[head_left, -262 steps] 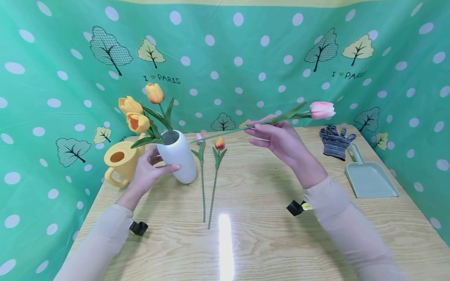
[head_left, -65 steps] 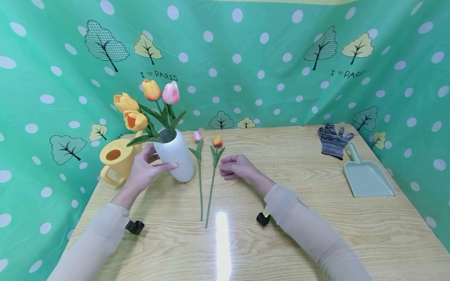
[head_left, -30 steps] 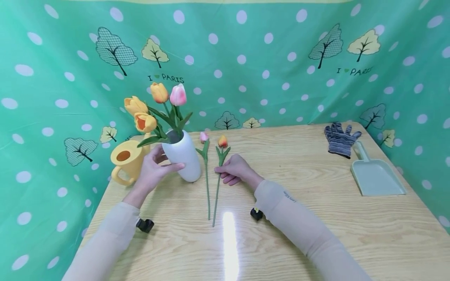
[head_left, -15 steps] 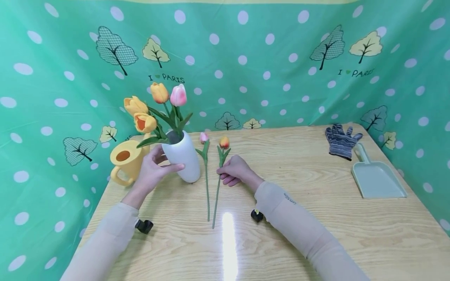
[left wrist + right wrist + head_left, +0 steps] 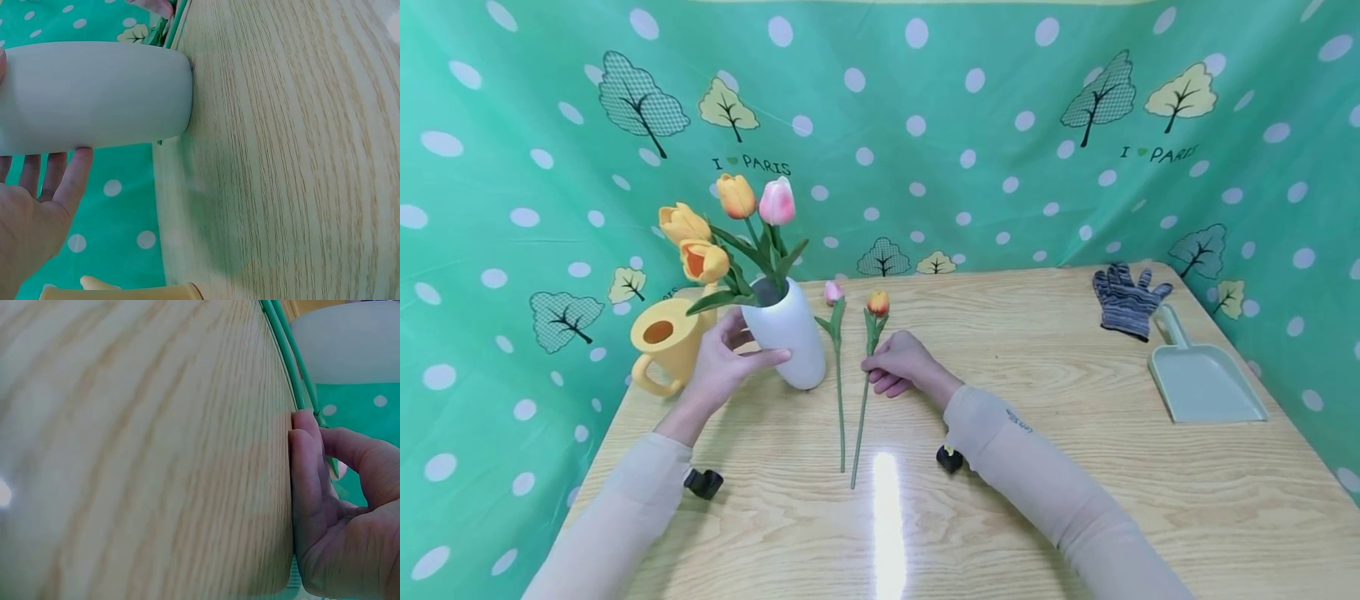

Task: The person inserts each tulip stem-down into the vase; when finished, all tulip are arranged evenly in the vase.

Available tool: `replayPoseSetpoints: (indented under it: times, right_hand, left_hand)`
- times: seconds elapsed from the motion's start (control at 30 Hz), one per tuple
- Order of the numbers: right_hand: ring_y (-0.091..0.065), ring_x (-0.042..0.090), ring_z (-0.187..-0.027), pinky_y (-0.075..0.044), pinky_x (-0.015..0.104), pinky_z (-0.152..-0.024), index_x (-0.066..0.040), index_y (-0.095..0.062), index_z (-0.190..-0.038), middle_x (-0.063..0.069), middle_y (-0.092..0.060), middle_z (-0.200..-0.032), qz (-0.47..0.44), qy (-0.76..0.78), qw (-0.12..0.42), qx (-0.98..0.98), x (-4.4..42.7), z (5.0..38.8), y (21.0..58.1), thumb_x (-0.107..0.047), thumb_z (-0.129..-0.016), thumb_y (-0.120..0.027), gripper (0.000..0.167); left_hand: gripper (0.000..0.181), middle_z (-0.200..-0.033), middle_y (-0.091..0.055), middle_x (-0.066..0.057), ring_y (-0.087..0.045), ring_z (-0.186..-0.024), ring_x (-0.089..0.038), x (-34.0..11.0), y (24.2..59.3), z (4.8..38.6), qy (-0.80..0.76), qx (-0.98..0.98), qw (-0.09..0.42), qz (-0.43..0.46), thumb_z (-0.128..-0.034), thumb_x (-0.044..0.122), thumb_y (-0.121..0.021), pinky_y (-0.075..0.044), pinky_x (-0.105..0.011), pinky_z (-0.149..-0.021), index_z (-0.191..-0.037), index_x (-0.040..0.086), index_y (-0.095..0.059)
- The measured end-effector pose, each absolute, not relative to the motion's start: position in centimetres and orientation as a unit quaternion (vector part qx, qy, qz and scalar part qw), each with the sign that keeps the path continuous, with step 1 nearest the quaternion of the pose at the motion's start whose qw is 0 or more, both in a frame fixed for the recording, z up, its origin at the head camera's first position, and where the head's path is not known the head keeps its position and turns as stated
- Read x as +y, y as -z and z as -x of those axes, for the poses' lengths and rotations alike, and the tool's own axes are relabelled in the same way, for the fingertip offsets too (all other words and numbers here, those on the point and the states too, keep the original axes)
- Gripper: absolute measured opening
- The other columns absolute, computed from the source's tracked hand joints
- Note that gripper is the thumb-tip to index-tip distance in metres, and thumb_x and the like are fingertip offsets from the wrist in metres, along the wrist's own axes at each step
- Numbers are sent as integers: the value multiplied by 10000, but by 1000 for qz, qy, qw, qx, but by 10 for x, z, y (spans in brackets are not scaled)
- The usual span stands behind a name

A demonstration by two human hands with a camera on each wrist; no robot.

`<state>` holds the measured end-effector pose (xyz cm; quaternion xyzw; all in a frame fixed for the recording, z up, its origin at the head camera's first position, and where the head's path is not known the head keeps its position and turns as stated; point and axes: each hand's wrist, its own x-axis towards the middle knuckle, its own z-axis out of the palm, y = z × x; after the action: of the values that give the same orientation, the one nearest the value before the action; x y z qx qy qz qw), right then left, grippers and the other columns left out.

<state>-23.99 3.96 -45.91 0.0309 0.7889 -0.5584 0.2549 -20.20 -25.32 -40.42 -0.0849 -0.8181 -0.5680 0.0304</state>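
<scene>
My left hand (image 5: 722, 362) holds the white vase (image 5: 792, 342) round its side, thumb toward me. In the left wrist view the vase (image 5: 100, 97) has its base at the tabletop. Yellow-orange tulips (image 5: 737, 197) and one pink tulip (image 5: 777, 202) stand in it, their lower stems hidden inside. To the right, my right hand (image 5: 906, 364) pinches the stem of an orange-red tulip (image 5: 877, 302) between thumb and fingers, low at the table. Beside that flower lies a pink tulip (image 5: 833, 292). The right wrist view shows both green stems (image 5: 290, 356) close to the fingertips.
Left of the vase stands a yellow watering can (image 5: 670, 337), close behind my left hand. A striped glove (image 5: 1126, 302) and a pale green dustpan (image 5: 1210, 385) lie at the right of the wooden table (image 5: 1045, 517). A green dotted cloth (image 5: 925, 167) hangs behind.
The pink tulip that my right hand held is now in the vase. My right hand has come down to the orange-red tulip and taken its stem. My left hand keeps holding the vase.
</scene>
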Motion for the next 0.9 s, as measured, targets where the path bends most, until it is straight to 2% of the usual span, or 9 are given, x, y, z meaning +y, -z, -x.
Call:
replayPoseSetpoints:
  times: [0.2, 0.4, 0.57, 0.9]
  right_hand:
    - [-722, 212, -599, -602, 354, -533, -20, -733, -891, 118, -737, -763, -29, 561, 258, 786, 43, 239, 457, -159, -904, -757, 142]
    - [-717, 207, -606, -609, 355, -560, -7, -738, -908, 132, -734, -782, -13, 564, 282, 776, 46, 235, 451, -154, -917, -742, 148]
    - [-722, 222, -639, -617, 377, -597, -8, -725, -936, 136, -729, -805, -2, 565, 297, 770, 50, 234, 449, -148, -922, -738, 141]
    - [-730, 262, -686, -621, 405, -641, 28, -694, -966, 176, -727, -850, 7, 577, 301, 759, 64, 236, 442, -138, -945, -712, 168]
  left_hand:
    - [757, -1369, -593, -12, -569, -1205, -224, -252, 405, 204, 567, -818, 32, 89, -784, 232, -910, -501, -447, -981, -1437, 226, -527]
    - [766, -1377, -594, -28, -578, -1194, -234, -252, 404, 201, 556, -826, 36, 84, -792, 232, -904, -519, -335, -925, -1455, 216, -520]
    - [761, -1365, -600, -30, -589, -1176, -235, -253, 404, 201, 552, -829, 36, 83, -792, 249, -903, -522, -320, -903, -1452, 219, -524]
    - [724, -1344, -602, 22, -578, -1190, -203, -254, 406, 203, 558, -825, 37, 86, -785, 279, -909, -500, -454, -977, -1410, 244, -544]
